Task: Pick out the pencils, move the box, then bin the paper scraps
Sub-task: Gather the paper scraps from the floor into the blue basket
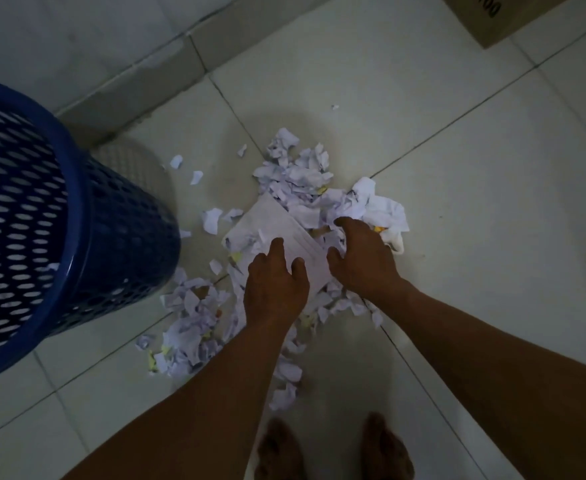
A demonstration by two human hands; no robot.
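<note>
While most of the paper scraps (pixel 298 174) lie in a heap on the floor tiles (pixel 457 202) in the middle of the frame, the last job looks only just begun. No pencils show in the heap, only yellow bits too small to tell, so that step seems done. The cardboard box (pixel 499 19) sits in the upper right corner, well apart from the mess, so it seems moved too.

The blue bin (pixel 76 209) stands at the left edge, just beside the heap. Its wall is full of holes. I can see only one small white bit inside, near the rim, and the bottom is hidden.

The left hand (pixel 276 289) lies with fingers spread on a flat white sheet (pixel 267 216) in the heap. The right hand (pixel 360 261) digs bent fingers into the scraps beside it. I cannot tell if it holds any.
</note>
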